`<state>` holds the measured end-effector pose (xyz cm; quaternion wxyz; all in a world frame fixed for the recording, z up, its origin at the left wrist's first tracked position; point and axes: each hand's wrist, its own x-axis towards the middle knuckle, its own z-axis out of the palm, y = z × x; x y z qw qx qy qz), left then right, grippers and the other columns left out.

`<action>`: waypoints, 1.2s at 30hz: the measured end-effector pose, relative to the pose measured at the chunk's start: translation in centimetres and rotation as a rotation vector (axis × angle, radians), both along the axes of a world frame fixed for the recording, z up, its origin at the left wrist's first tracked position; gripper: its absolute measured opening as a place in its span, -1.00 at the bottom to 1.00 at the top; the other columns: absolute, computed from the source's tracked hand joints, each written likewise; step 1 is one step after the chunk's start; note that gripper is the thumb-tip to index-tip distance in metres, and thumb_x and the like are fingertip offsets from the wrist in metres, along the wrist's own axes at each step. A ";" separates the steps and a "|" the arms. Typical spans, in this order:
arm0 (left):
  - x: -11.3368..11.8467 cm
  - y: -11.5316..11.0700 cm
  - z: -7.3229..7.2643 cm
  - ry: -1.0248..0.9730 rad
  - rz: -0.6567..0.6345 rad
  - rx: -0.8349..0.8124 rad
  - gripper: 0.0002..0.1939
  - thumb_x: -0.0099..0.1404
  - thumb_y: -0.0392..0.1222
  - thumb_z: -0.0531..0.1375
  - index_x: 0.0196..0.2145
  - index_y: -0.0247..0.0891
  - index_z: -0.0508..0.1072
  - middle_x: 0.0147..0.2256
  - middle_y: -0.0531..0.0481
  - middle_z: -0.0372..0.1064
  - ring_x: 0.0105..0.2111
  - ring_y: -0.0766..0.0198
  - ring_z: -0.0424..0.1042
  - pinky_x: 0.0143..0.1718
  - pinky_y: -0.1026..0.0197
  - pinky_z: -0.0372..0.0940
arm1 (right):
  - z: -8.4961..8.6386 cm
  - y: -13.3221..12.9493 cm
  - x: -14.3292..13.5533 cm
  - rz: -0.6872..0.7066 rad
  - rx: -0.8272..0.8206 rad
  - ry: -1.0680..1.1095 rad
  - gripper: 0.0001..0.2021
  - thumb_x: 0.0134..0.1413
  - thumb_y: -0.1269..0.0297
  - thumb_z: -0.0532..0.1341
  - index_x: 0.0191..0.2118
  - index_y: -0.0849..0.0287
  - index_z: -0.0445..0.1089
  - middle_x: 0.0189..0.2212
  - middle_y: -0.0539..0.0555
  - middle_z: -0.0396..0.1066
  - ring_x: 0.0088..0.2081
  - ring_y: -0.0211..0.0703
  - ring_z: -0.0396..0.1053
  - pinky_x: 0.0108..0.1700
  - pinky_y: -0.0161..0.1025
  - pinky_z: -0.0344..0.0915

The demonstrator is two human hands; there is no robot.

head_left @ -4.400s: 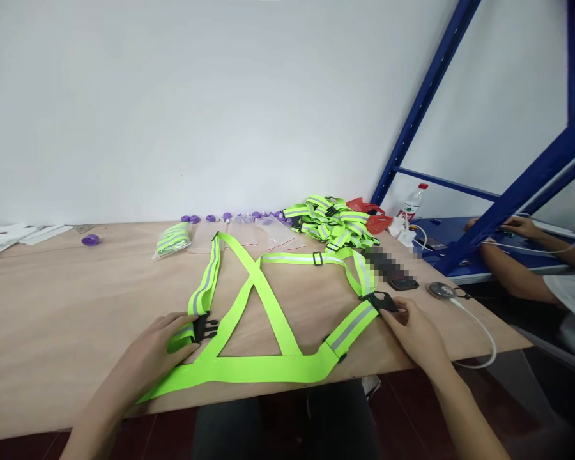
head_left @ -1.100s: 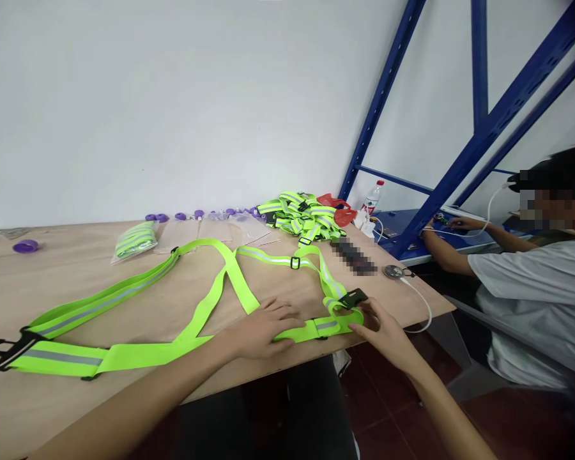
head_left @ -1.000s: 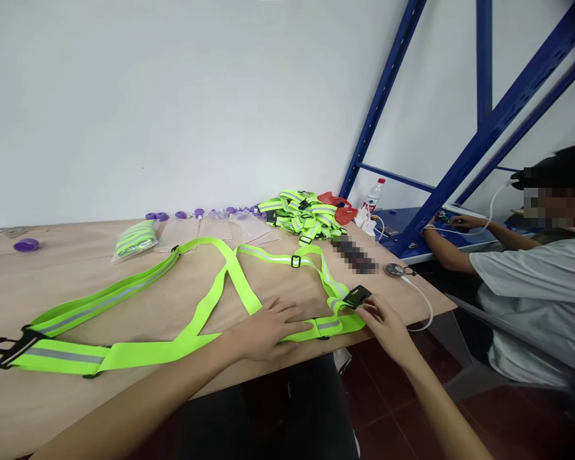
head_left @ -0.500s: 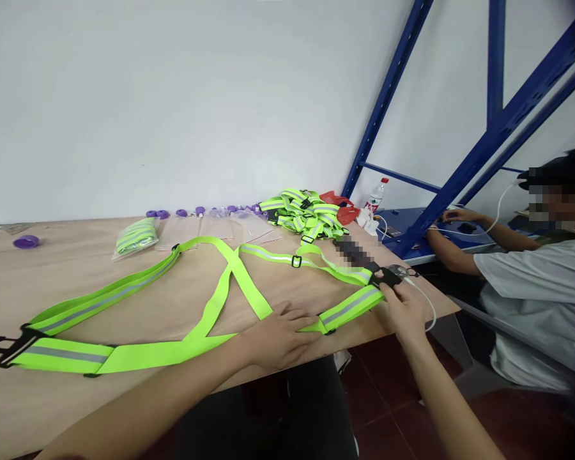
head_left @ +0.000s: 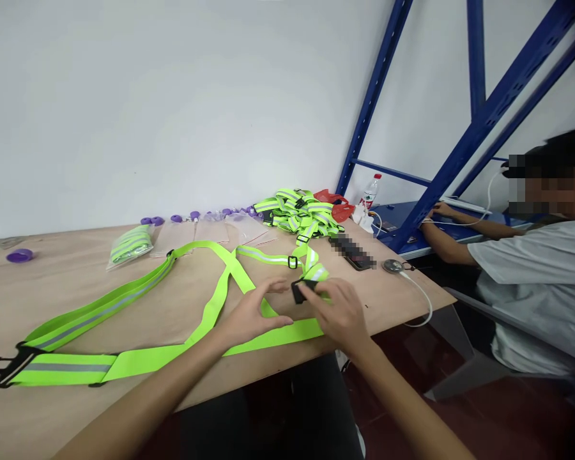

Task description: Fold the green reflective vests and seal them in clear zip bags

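A neon-green reflective strap harness (head_left: 148,363) with grey stripes lies spread across the table. My right hand (head_left: 338,313) pinches the black buckle (head_left: 303,291) at the harness's right end, lifted a little off the table. Close by on the left, my left hand (head_left: 259,313) is open over the crossing straps, thumb and fingers apart and facing the buckle. At the far left lies another black buckle (head_left: 9,370), partly out of the frame. A black slider (head_left: 292,262) sits on the thinner upper strap.
Behind are a pile of green straps (head_left: 297,214), a bagged strap (head_left: 130,244), clear bags (head_left: 213,231) and several purple rolls (head_left: 176,218). At right lie a phone (head_left: 357,255) and a round device with a cable (head_left: 393,266). A co-worker (head_left: 541,255) sits beyond the blue rack (head_left: 453,153).
My right hand has brought the buckle leftward from beside the round device, folding the strap end in. My left hand has risen off the strap and opened towards the buckle.
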<state>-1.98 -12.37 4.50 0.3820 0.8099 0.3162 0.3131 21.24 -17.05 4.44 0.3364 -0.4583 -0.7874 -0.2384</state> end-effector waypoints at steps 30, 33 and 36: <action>-3.5 -2.0 -3.3 0.306 0.011 0.193 -0.62 0.21 0.03 0.34 -0.05 -0.13 0.49 -0.10 -0.07 0.34 -0.09 0.08 0.41 -0.06 0.07 0.34 | -1.7 -3.0 6.1 0.176 -1.004 0.570 -0.40 0.03 0.32 0.35 0.23 -0.04 0.31 0.23 0.12 0.33 0.26 0.12 0.26 0.28 0.17 0.19; -3.4 -1.9 -3.0 0.295 0.014 0.137 -0.64 0.23 0.02 0.32 -0.06 -0.14 0.49 -0.15 -0.04 0.35 -0.15 0.12 0.43 -0.10 0.12 0.35 | -2.0 -2.7 6.3 0.233 -1.046 0.779 -0.40 0.05 0.16 0.38 0.21 0.02 0.27 0.16 0.18 0.41 0.19 0.11 0.35 0.21 0.13 0.29; -3.1 -1.9 -2.9 0.289 0.038 0.137 -0.70 0.23 -0.04 0.30 -0.09 -0.17 0.47 -0.15 -0.04 0.35 -0.17 0.14 0.43 -0.13 0.14 0.35 | -2.3 -2.4 6.3 0.292 -1.038 0.917 -0.50 0.11 0.00 0.33 0.11 0.06 0.28 0.01 0.19 0.51 0.06 0.08 0.46 0.12 0.08 0.38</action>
